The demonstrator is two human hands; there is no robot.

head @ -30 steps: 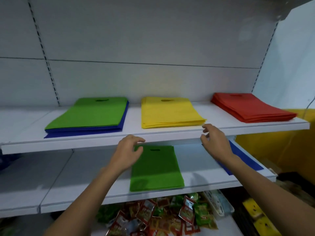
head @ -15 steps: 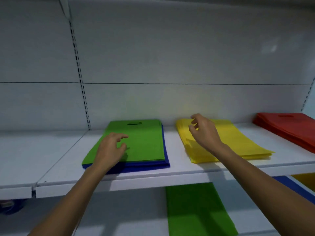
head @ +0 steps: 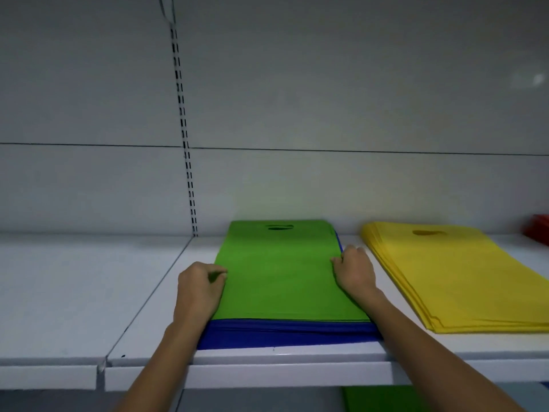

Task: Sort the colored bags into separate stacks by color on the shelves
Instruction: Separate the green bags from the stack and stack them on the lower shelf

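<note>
Your left hand (head: 202,285) and right hand (head: 355,272) each curl onto a side edge of the flat green fabric bags (head: 279,275), fingers pinching the green layer. It lies on top of the flat blue fabric bags (head: 285,334), near the front of the white metal shelf (head: 74,292). Judgement: you grip both sides at mid-length to lift green squarely off blue, since two colours share one pile; the flat yellow fabric bags (head: 457,278) lie apart on the right as a single-colour stack.

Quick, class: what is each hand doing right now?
Left hand: pinches left edge of the green bags.
Right hand: fingers curled on their right edge.
</note>
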